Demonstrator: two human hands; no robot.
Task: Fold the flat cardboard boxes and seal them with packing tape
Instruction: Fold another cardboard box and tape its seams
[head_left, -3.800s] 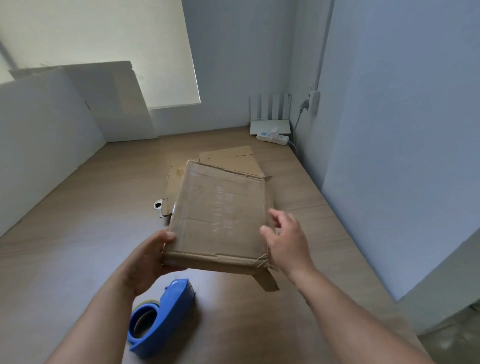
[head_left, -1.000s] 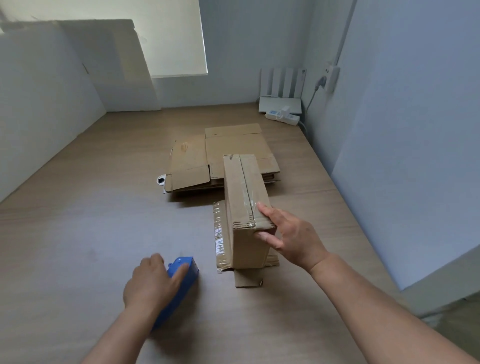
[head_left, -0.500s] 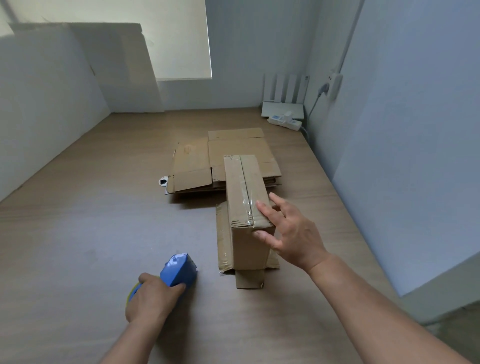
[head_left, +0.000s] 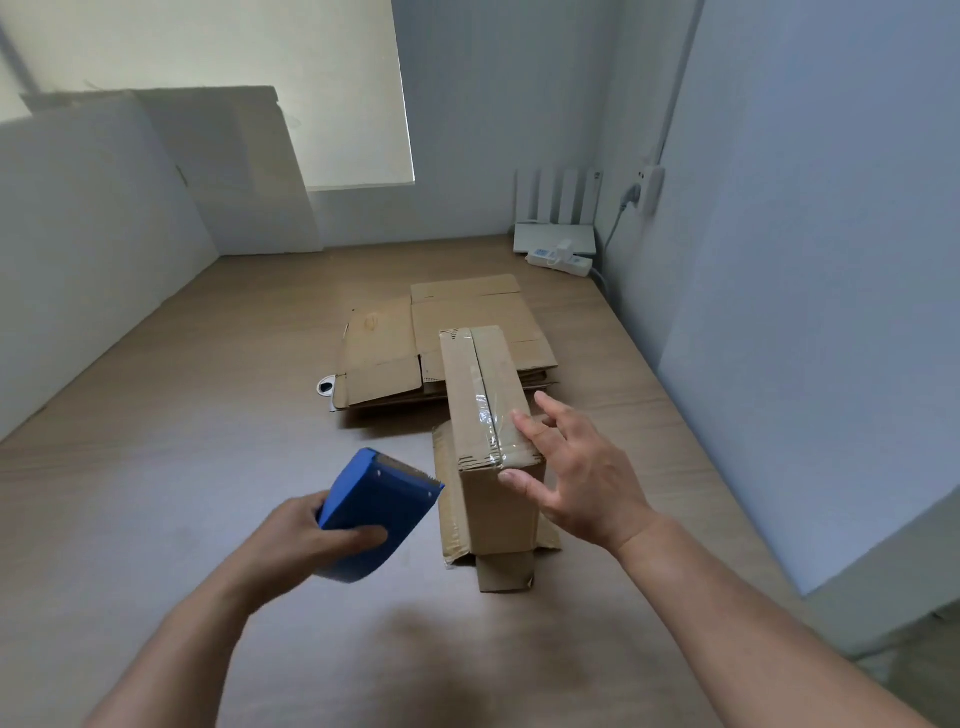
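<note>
Left hand (head_left: 306, 545) is gripping the tape gun (head_left: 379, 499) lower centre, right hand (head_left: 582, 483) is resting open on the box (head_left: 498, 514). Probably starting taping; gun's needing lining up on the seam (head_left: 480, 384).

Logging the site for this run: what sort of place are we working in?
Probably a small room's packing desk: a wooden tabletop, flat cardboard boxes stacked on it, a blue tape dispenser in the left hand, and a router with a power strip in the corner.
</note>
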